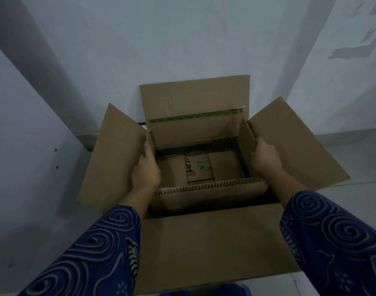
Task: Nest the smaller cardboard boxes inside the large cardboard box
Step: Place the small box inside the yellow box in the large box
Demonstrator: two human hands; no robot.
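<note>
A large brown cardboard box (204, 242) stands on the floor with its four flaps spread outward. Inside it sits a smaller cardboard box (195, 129), open at the top, with green-edged flaps and print on its bottom. My left hand (145, 169) grips the smaller box's left wall. Opposite it, my right hand (263, 155) holds the right wall. The smaller box's near flap (210, 193) leans toward me. Both sleeves are blue with swirl patterns.
White walls close in behind (182, 39) and on the right (343, 82). A white panel (22, 146) stands at the left. Pale floor (353, 189) shows at the right of the box.
</note>
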